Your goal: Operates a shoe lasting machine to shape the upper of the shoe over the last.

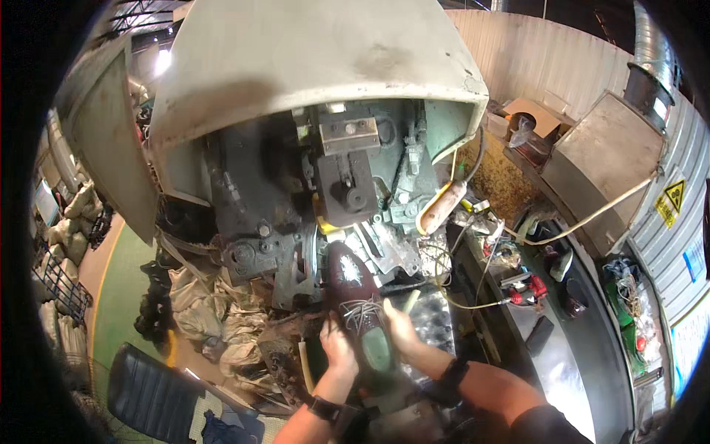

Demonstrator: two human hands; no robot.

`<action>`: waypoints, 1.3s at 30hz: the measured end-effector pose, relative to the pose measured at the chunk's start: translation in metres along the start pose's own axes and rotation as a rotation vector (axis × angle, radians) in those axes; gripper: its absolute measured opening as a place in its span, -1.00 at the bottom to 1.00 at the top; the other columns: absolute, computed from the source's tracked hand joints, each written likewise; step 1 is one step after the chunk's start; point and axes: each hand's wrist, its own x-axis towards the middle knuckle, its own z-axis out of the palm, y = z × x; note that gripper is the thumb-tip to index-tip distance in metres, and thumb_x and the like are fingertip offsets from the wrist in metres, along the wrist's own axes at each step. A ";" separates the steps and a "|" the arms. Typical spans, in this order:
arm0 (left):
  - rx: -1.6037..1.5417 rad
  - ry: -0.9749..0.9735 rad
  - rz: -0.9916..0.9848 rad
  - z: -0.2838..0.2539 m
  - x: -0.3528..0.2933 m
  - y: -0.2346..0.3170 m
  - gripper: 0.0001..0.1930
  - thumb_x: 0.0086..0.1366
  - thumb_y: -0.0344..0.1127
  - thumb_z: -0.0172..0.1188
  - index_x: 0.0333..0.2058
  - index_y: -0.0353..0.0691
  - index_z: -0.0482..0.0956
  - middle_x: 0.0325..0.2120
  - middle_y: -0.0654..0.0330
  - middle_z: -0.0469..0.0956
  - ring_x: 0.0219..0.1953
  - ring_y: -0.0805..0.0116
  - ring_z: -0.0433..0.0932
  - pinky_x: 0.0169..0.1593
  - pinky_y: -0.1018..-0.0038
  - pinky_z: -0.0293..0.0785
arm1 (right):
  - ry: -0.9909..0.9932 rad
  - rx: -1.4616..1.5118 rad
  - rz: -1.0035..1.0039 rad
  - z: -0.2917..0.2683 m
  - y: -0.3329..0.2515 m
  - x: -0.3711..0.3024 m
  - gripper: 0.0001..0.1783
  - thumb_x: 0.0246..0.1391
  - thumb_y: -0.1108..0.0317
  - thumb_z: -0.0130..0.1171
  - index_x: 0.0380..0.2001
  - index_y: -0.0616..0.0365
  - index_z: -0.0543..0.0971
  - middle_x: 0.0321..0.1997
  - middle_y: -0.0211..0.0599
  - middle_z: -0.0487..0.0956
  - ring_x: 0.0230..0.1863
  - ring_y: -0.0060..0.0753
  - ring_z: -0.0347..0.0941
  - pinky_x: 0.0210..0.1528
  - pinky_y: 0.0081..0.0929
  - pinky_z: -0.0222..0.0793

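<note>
A dark burgundy lace-up shoe upper (346, 275) points away from me, its toe reaching the metal plates of a machine (347, 174). Pale laces (362, 314) criss-cross its front, and a green shoe last (376, 349) shows in the opening. My left hand (338, 343) is closed against the left side, and my right hand (402, 331) presses the right side. The fingers of both are partly hidden by the shoe. A pale yellow-green strip (411, 300) sticks up beside my right fingers; whether it touches them I cannot tell.
A large cream hood (318, 52) overhangs the machine. At right hangs a worn lamp-like handle (442, 207) on a cable, above a dark bench (543, 348) with a red tool (529, 290). Cloth sacks (196, 307) and a black chair (151, 388) stand left.
</note>
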 end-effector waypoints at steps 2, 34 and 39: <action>-0.131 -0.173 -0.173 0.018 -0.012 0.017 -0.44 0.54 0.06 -0.29 0.13 -0.28 0.43 -0.04 0.18 0.60 -0.07 0.28 0.60 0.10 0.30 0.50 | -0.067 -0.177 0.080 0.026 -0.016 -0.024 -0.19 0.35 -0.32 -0.34 0.17 0.19 0.47 0.06 -0.26 0.58 0.02 -0.38 0.47 0.15 -0.45 0.34; 0.802 -0.173 0.412 0.042 -0.061 0.038 -0.34 0.42 -0.06 0.04 0.25 -0.50 0.16 0.17 -0.19 0.33 0.20 0.03 0.35 0.28 0.27 0.22 | -0.011 -1.841 -0.478 -0.063 -0.064 -0.050 -0.45 0.27 0.01 0.02 0.20 0.10 0.37 -0.33 0.05 0.65 -0.24 0.12 0.61 -0.14 -0.06 0.53; 1.195 -0.107 0.736 0.052 -0.072 0.011 0.14 -0.02 -0.26 0.48 0.35 -0.46 -0.16 0.26 -0.34 0.12 0.31 -0.18 0.17 0.36 0.19 0.10 | -0.237 -1.999 -0.661 -0.088 -0.054 -0.054 -0.60 0.22 0.14 0.09 0.01 0.15 0.48 -0.42 0.10 0.60 -0.36 0.16 0.58 -0.29 -0.02 0.52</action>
